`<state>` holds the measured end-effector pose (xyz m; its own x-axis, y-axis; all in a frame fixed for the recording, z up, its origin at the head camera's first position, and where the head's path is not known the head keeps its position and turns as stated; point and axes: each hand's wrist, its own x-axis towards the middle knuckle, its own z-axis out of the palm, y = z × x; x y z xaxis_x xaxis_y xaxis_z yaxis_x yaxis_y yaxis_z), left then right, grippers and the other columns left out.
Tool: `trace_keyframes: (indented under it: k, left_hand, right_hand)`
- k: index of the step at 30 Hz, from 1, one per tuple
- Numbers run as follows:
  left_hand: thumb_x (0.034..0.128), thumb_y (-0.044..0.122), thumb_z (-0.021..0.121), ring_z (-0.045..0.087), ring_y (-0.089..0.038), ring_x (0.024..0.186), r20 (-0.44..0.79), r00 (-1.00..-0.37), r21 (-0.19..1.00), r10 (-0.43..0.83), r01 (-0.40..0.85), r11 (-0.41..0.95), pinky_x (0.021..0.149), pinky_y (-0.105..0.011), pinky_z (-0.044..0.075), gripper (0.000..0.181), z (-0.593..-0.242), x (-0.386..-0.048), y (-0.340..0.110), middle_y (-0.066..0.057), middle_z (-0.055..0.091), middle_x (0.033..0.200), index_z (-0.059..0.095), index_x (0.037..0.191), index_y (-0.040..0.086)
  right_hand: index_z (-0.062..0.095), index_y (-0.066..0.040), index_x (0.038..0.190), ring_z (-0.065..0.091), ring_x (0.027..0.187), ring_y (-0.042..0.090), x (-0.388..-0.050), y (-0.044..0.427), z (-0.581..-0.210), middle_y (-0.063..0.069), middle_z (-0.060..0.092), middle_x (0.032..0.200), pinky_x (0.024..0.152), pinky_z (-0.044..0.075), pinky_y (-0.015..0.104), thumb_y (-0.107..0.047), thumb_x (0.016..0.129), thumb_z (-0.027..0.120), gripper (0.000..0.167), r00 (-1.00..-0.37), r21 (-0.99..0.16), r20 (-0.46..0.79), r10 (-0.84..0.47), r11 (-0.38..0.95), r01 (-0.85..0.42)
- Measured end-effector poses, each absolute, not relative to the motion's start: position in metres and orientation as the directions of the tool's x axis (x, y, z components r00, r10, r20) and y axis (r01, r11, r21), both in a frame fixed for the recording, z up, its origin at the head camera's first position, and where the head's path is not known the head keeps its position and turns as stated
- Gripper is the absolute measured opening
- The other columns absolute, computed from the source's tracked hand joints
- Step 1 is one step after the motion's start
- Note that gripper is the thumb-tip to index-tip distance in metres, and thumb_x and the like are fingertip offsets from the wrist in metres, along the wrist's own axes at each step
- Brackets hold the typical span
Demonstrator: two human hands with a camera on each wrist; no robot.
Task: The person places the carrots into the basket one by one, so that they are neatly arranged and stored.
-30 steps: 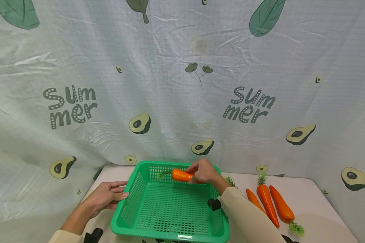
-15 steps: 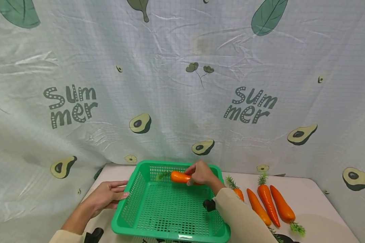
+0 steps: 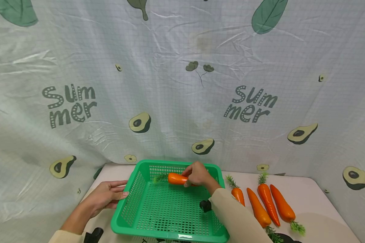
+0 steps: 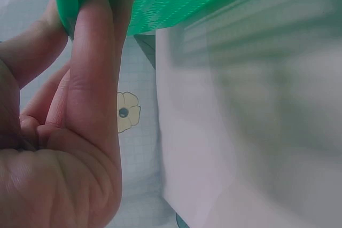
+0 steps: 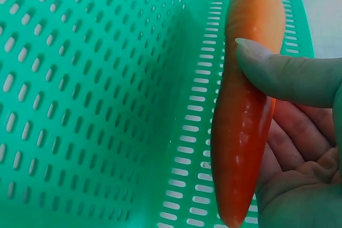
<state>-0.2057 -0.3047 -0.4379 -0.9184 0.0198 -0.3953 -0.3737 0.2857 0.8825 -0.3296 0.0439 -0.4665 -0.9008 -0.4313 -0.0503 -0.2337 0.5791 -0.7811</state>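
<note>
A green plastic basket (image 3: pixel 170 234) with slotted walls stands on the table. My left hand (image 3: pixel 104 196) holds its left rim, and the left wrist view shows fingertips (image 4: pixel 92 4) tucked beneath the lip, the thumb on the other side. Inside the basket, close to its back wall, my right hand (image 3: pixel 198 174) grips an orange carrot (image 3: pixel 175 179) with a green leafy top (image 3: pixel 160 178) pointing left. From the right wrist, the thumb (image 5: pixel 272 70) presses across the upper part of this carrot (image 5: pixel 240 137), while the fingers behind it are partly hidden. Whether the carrot touches the basket floor I cannot tell.
Right of the basket lie several more carrots (image 3: pixel 268 202) on the pale table (image 3: pixel 316 212), one partly covered by the right sleeve (image 3: pixel 235 216). A patterned cloth (image 3: pixel 170 94) hangs behind the table. A dark object (image 3: pixel 287 238) shows at the bottom right.
My right hand and the carrot have moved slightly left and down inside the basket. The right sleeve shifted left, uncovering more of the carrots on the table. My left hand stays on the rim.
</note>
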Motion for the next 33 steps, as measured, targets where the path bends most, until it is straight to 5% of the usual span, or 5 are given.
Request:
trace_keyframes:
  k: [33]
  left_hand:
    - [0.0967,0.012,0.075,0.081,-0.022,0.086,-0.400,-0.916,0.883,-0.008,-0.388,0.264,0.070,-0.037,0.066,0.071,-0.440,-0.206,-0.304,-0.021,0.071,0.133,0.041,0.156,-0.006]
  right_hand:
    - [0.083,-0.004,0.102,0.072,0.092,0.024,-0.322,0.024,-0.482,0.010,0.081,0.103,0.079,0.063,0.038,0.001,0.072,0.092,0.031,-0.884,-0.642,-0.032,-0.466,0.688,-0.340]
